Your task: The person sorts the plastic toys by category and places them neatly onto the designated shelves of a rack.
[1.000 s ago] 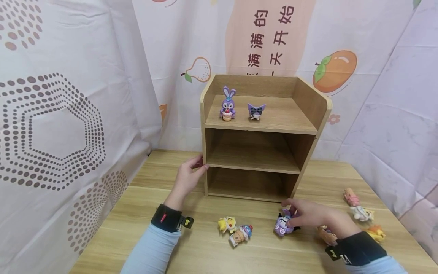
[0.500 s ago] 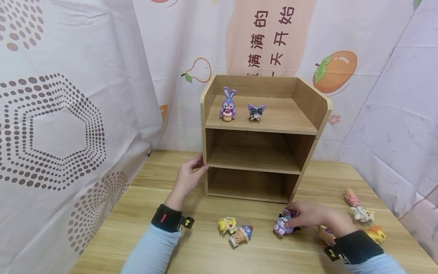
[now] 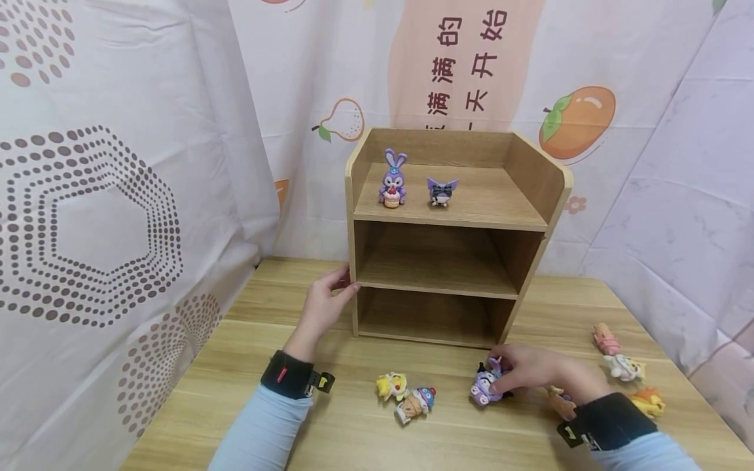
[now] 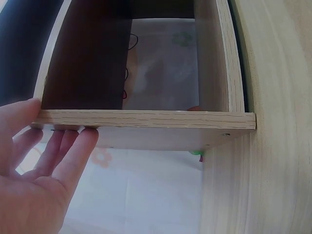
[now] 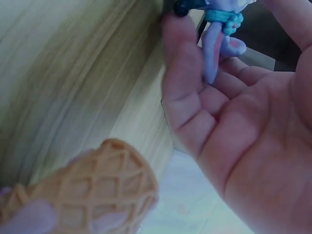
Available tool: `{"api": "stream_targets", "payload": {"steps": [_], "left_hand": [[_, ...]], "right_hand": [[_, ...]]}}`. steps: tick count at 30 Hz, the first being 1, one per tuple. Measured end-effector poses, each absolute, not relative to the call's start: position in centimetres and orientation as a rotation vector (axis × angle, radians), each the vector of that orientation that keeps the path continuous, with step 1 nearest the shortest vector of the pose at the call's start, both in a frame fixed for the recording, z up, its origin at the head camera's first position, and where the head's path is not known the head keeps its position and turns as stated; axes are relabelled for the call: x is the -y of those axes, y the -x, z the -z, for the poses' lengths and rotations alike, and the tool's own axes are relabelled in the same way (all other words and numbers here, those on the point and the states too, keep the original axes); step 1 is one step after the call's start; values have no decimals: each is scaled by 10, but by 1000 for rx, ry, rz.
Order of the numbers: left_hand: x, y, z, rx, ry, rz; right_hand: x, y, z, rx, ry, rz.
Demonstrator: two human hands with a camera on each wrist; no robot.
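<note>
A purple rabbit-eared figurine point(image 3: 483, 388) is at the tabletop near the front right corner of the wooden shelf point(image 3: 483, 196). My right hand point(image 3: 533, 367) pinches it between thumb and fingers. In the right wrist view its teal collar point(image 5: 229, 22) and ears show at the fingertips; its top is out of frame. My left hand point(image 3: 323, 304) holds the shelf's left side panel. In the left wrist view the thumb is at the panel's front edge and the fingers lie along its outer face. A purple rabbit with a cake point(image 3: 392, 183) and a small purple-eared figurine point(image 3: 441, 193) stand on the top shelf.
A yellow figurine point(image 3: 391, 386) and a blue-capped one point(image 3: 415, 405) lie in front of the shelf. To the right lie pink point(image 3: 605, 339), white point(image 3: 624, 367) and yellow-orange point(image 3: 648, 401) figurines. A waffle-patterned figurine point(image 5: 107, 190) lies under the right forearm. Patterned curtains hang behind.
The purple figurine in my right hand has turned slightly, its ears shifting left and more upright. The right hand has moved a little. My left hand stays on the shelf.
</note>
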State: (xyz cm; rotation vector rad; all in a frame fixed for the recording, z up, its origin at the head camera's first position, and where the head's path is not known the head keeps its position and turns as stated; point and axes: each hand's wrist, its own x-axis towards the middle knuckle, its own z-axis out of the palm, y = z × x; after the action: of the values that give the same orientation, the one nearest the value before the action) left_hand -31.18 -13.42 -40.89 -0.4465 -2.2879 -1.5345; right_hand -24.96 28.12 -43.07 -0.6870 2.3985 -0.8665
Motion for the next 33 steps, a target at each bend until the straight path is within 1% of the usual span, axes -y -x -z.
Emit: {"api": "stream_targets", "payload": {"steps": [7,16,28,33], "left_hand": [[134,311,410,2282,449,1542],[134,310,410,2296,438,1534],[134,310,409,2299,435,1526],[134,310,409,2302,432,1529]], "right_hand": [[-280,251,433,-2459,815,841],[-277,248,432,-2426,836,908],[-275,250,431,-2552,904,860],[-275,251,430,-2601,888,820]]}}
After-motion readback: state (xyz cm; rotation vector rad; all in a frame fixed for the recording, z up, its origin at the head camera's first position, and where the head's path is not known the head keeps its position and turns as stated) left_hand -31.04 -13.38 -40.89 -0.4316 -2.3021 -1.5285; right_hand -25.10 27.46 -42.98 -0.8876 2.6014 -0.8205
